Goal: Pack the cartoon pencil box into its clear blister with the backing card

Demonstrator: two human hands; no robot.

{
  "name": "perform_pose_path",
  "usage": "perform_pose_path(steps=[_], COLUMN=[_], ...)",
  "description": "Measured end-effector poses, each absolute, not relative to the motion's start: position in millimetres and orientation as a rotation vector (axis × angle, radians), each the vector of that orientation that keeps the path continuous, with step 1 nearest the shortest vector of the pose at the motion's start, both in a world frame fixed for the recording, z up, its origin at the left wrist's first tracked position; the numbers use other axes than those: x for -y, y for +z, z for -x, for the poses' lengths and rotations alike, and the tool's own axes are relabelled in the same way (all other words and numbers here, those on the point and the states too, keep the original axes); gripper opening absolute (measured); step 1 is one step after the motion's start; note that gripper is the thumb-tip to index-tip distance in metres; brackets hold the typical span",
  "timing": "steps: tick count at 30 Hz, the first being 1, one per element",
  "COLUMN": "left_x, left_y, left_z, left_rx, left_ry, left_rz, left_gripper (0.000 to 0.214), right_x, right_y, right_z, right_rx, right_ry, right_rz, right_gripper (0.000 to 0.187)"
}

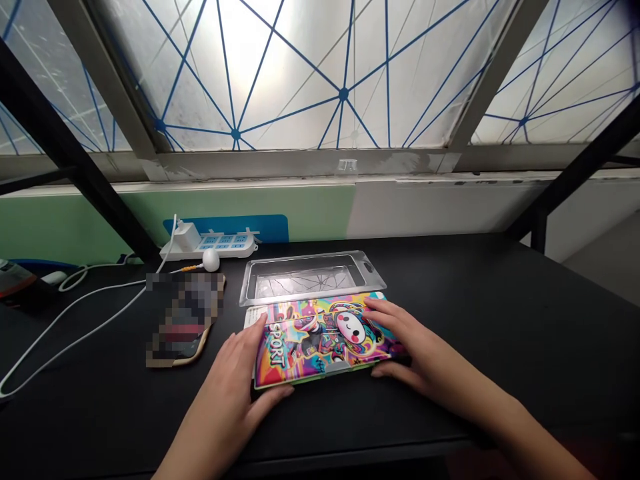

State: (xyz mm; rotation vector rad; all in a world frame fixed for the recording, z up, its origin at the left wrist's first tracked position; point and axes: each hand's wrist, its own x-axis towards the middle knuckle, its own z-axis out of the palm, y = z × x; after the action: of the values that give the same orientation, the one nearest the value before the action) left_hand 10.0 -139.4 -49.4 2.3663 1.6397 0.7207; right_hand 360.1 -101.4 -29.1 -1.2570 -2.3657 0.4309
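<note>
A colourful pencil case (310, 343) with a cartoon figure and the word SPORT lies flat on the black desk. Around its left end is my left hand (235, 373), the thumb along the front edge and the fingers at the side. My right hand (407, 340) grips the other end, fingertips on the printed lid and thumb at the front edge. A grey tab sits at the middle of the case's front, and the lid looks closed. Part of a white card (254, 315) shows beneath the case at the back left. Directly behind lies a clear plastic packaging shell (305, 277).
A phone (187, 323), partly blurred out, lies to the left on the desk (480, 293). White cables run past it to a power strip (225, 245) by the wall. A round white plug (211, 260) stands nearby. Black frame bars rise at both sides below the window.
</note>
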Motion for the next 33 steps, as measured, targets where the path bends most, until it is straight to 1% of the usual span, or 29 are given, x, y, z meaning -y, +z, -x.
perform_pose_path(steps=[4, 5, 8, 9, 12, 15, 19, 22, 25, 27, 28, 29, 30, 33], left_x=[140.9, 141.0, 140.7, 140.5, 140.2, 141.5, 144.6, 145.4, 144.4, 143.6, 143.4, 143.2, 143.0, 141.9], left_y=[-49.4, -49.7, -50.8, -51.1, -51.2, -51.1, -50.4, -46.6, -41.7, -40.1, -40.0, -40.4, -41.1, -43.5], left_z=[-10.6, -10.8, -10.8, -10.8, -10.7, -10.5, -9.6, -9.8, -10.2, -9.9, -9.5, -9.0, -8.4, -7.6], left_rx=[-1.673, -1.677, -1.656, -1.651, -1.680, -1.714, -1.725, -1.713, -1.703, -1.730, -1.747, -1.760, -1.765, -1.745], left_ry=[0.738, 0.748, 0.776, 0.781, 0.772, 0.748, 0.759, 0.808, 0.830, 0.846, 0.853, 0.855, 0.855, 0.866], left_rz=[-2.218, -2.190, -2.157, -2.152, -2.124, -2.117, -2.154, -2.162, -2.162, -2.147, -2.137, -2.128, -2.124, -2.148], left_gripper=[0.091, 0.093, 0.101, 0.105, 0.114, 0.114, 0.103, 0.082, 0.064, 0.058, 0.057, 0.056, 0.056, 0.057], right_x=[91.0, 87.0, 71.6, 65.8, 52.0, 50.2, 64.5, 76.4, 83.6, 85.7, 86.1, 86.3, 86.3, 85.4], right_y=[-9.5, -1.6, 19.3, 22.8, 18.0, 0.8, -13.8, -16.7, -19.3, -22.6, -24.5, -26.5, -28.3, -30.9], right_z=[-366.3, -366.5, -364.2, -362.7, -357.8, -355.8, -364.6, -378.9, -391.3, -394.5, -394.3, -393.0, -391.0, -383.1], right_rx=[2.388, 2.386, 2.281, 2.220, 1.995, 1.837, 1.853, 1.984, 2.127, 2.195, 2.217, 2.230, 2.234, 2.192], right_ry=[0.585, 0.636, 0.828, 0.880, 0.924, 0.875, 0.799, 0.744, 0.793, 0.818, 0.804, 0.770, 0.723, 0.585], right_rz=[1.223, 1.222, 1.310, 1.348, 1.412, 1.445, 1.440, 1.350, 1.228, 1.200, 1.199, 1.204, 1.215, 1.278], right_gripper=[0.067, 0.064, 0.042, 0.040, 0.046, 0.047, 0.047, 0.052, 0.071, 0.087, 0.092, 0.092, 0.088, 0.067])
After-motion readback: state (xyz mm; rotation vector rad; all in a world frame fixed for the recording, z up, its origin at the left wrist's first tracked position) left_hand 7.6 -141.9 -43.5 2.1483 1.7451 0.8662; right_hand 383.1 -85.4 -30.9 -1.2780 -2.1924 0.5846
